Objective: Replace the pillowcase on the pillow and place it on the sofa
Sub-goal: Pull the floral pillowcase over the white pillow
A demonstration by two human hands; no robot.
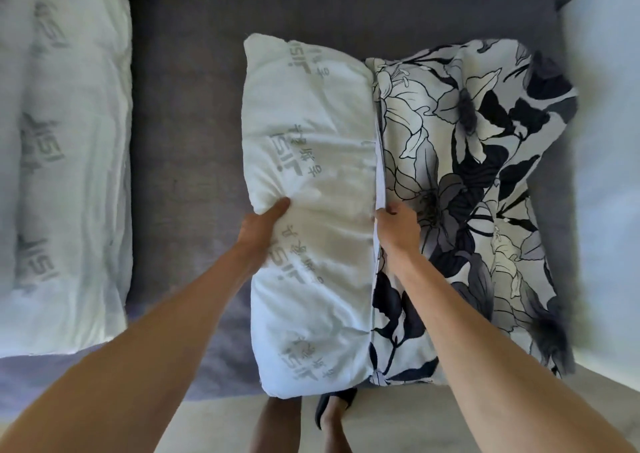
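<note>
Grey woven sofa [187,113] beneath. White crumpled pillow [311,161] with faded grey print, half inside floral black-and-cream pillowcase [464,161], lying on seat. Left hand [266,220] gripping pillow's edge; right hand [398,224] pinching pillowcase's opening.

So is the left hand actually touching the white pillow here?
Touching. The head view shows the left hand gripping the white pillow at its left edge, thumb pressed into the fabric, which bunches around it.

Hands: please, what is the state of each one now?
Left hand: grips the bare white printed pillow.
Right hand: pinches the open edge of the floral black-and-white pillowcase.
</note>
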